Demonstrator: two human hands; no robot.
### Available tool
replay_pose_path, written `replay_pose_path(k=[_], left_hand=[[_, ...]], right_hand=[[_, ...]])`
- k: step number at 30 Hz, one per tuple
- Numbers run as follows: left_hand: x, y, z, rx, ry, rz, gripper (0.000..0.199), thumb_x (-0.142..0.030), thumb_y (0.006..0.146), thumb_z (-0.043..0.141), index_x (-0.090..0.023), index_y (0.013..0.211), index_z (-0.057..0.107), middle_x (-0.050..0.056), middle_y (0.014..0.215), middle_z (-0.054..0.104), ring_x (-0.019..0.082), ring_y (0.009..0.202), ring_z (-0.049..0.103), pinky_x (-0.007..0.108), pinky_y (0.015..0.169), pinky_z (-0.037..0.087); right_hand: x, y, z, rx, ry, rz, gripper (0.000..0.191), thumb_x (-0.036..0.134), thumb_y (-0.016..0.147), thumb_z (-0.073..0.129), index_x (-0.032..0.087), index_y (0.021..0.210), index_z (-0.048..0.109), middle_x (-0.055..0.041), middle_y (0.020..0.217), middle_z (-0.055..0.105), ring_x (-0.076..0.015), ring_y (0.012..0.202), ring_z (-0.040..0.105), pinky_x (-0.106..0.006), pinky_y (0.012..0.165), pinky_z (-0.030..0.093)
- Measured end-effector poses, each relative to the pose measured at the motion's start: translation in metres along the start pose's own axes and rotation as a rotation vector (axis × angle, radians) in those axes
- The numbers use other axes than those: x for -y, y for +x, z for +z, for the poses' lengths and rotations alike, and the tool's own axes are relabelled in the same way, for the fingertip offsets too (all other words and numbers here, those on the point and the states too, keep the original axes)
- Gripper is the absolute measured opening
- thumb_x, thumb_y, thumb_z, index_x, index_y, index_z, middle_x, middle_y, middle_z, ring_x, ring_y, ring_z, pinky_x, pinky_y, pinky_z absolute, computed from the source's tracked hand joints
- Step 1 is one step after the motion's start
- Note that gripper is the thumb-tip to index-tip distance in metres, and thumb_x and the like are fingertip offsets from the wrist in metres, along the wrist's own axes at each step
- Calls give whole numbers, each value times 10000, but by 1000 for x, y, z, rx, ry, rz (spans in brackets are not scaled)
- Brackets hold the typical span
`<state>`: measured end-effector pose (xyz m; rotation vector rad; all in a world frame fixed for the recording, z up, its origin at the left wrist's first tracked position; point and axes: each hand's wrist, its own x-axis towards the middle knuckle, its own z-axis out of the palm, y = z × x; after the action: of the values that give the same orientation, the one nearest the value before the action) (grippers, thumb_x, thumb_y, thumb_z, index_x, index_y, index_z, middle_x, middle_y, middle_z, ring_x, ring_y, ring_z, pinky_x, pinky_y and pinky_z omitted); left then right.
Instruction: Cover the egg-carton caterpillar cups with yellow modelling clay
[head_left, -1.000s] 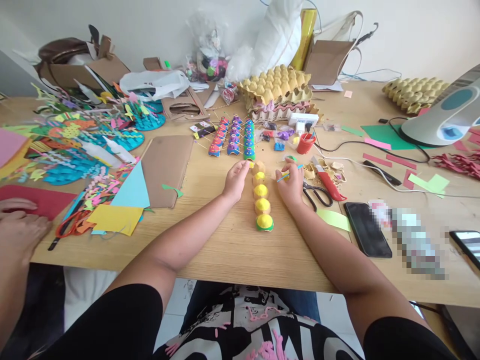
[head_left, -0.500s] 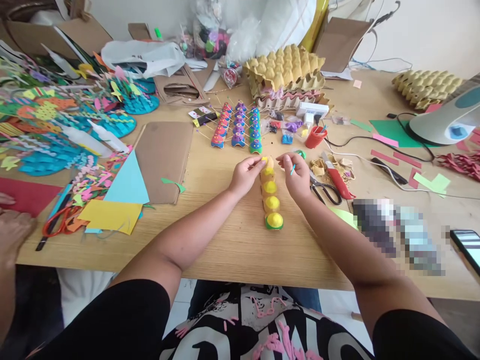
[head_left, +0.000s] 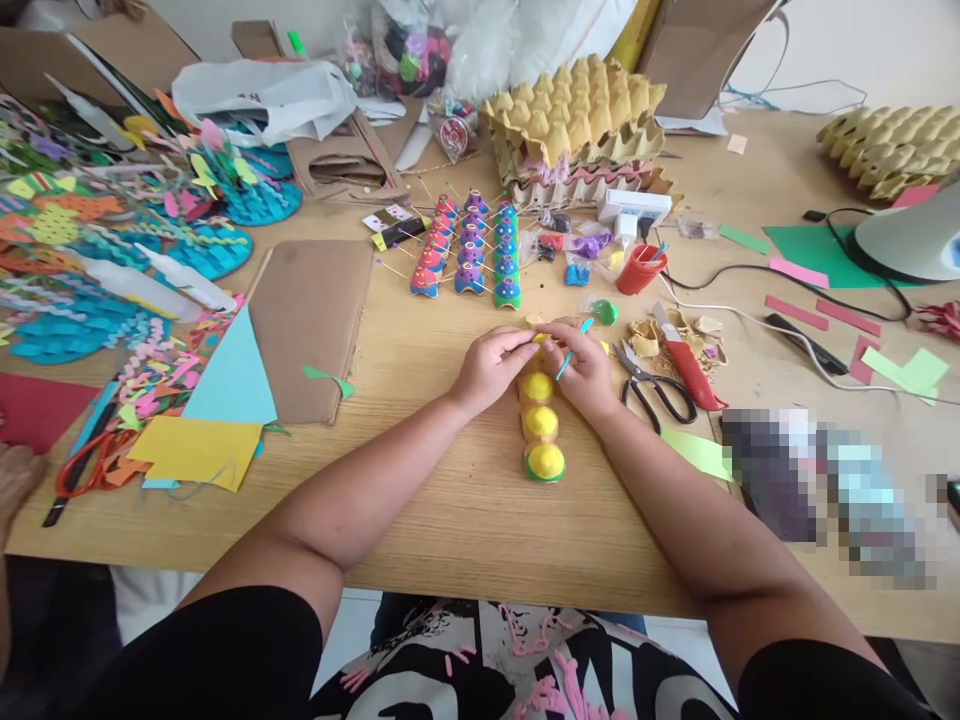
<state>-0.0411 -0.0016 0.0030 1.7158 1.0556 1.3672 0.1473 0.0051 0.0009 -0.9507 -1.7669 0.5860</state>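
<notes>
Evidently, the egg-carton strip (head_left: pixel 541 424) lay on the bench (head_left: pixel 420 510), its far end at the left hand (head_left: pixel 486 372), fingers bent, grip unclear, and the right hand (head_left: pixel 586 378), which gripped a blue stick (head_left: pixel 586 325). Judged light, crushable and soft-topped, it warranted holding by its lower side edges. No brand was legible.

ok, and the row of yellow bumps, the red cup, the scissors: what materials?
Row of yellow bumps: likely moulded pulp under matte clay; bare brown shows between caps.
Red cup: probably plastic; smooth, slight sheen.
Scissors: blades metal by their grey colour; smooth black handles, plastic or coated, can't tell.
</notes>
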Motion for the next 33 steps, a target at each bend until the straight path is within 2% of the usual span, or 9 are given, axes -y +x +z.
replay_pose_path(k=[3,6,10,15,19,23,28,33], left_hand=[[1,0,0,-4,-36,-43,295,-435,974,735,-222,1130,867,98,1203,846,240,1162,783,390,1077,609],[2,0,1,-8,-118,-101,322,-435,968,743,-218,1181,849,96,1283,833,241,1229,771,394,1119,596],[2,0,3,-61,-168,-166,310,-471,938,778,-194,1060,842,85,1105,862,214,1033,801,346,960,637],[0,0,2,-44,-127,-90,316,-488,956,771,-188,1032,838,84,1088,850,198,1024,786,313,914,616],[0,-1,3,-19,-181,-140,381,-527,925,800,-203,1123,826,81,1144,848,203,1034,781,333,941,616],[-3,-2,5,-34,-171,-171,341,-520,906,816,-195,1011,831,70,1018,844,177,895,746,300,824,589],[-12,-3,3,-5,-72,-90,250,-449,944,776,-205,912,825,39,893,804,153,794,678,288,739,533],[-11,-4,3,-59,-10,-26,203,-391,952,766,-201,891,806,37,899,794,150,814,685,279,756,536]], right_hand=[[1,2,1,-12,5,11,313,573,986,692,284,1048,797,-77,1101,794,-238,1047,726,-444,944,606],[3,2,3,-40,14,20,278,558,957,743,285,996,778,-55,1045,788,-225,1009,718,-409,884,600],[6,1,4,-39,21,13,249,511,980,726,264,955,739,-43,980,769,-207,931,693,-381,839,578],[6,1,4,-36,-33,30,288,529,977,714,252,906,686,-34,921,738,-197,865,651,-374,818,556],[7,1,4,-57,-31,62,359,588,1009,629,254,876,638,-22,865,696,-190,818,624,-376,795,544],[10,-1,3,-39,-19,59,405,634,1024,577,256,885,626,-19,849,686,-188,802,617,-380,783,531],[13,-1,3,27,-77,41,424,649,1031,552,268,855,610,-34,860,700,-210,832,626,-409,818,533],[13,-1,5,-45,-88,-11,420,619,1036,562,269,804,588,-66,967,733,-238,942,674,-449,901,556]])
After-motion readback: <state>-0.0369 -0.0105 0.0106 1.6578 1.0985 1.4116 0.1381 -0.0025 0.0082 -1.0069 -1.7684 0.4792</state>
